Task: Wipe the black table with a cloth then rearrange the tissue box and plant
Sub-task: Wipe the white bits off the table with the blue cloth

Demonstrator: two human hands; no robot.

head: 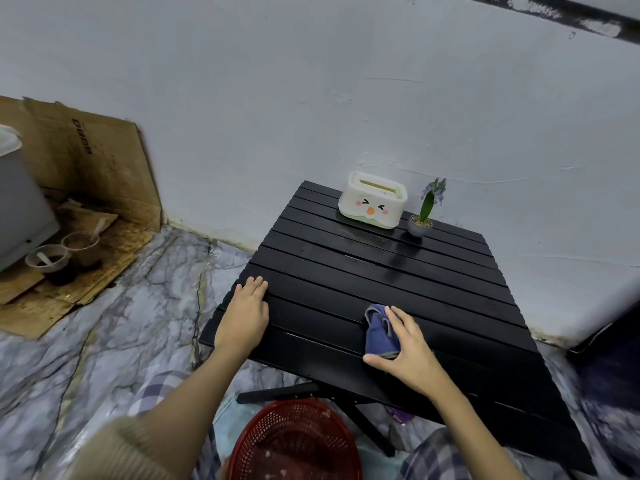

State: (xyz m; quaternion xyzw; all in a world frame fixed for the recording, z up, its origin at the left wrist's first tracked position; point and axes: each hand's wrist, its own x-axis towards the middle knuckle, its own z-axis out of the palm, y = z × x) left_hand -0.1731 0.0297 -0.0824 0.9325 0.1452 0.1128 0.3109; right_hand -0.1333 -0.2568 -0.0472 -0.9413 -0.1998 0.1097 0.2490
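A low black slatted table (398,271) stands against the white wall. At its far edge sit a white tissue box (372,199) with a cartoon face and, just right of it, a small potted plant (424,211) with a purple flower. My right hand (410,348) presses a crumpled blue cloth (379,332) onto the near middle of the tabletop, fingers closed over it. My left hand (247,311) lies flat on the table's left edge, fingers together, holding nothing.
A red plastic basket (294,441) sits on the floor under the table's near edge, between my knees. Stained cardboard (86,161) and two dirty cups (65,252) lie at the left by a grey box. The floor is marble-patterned.
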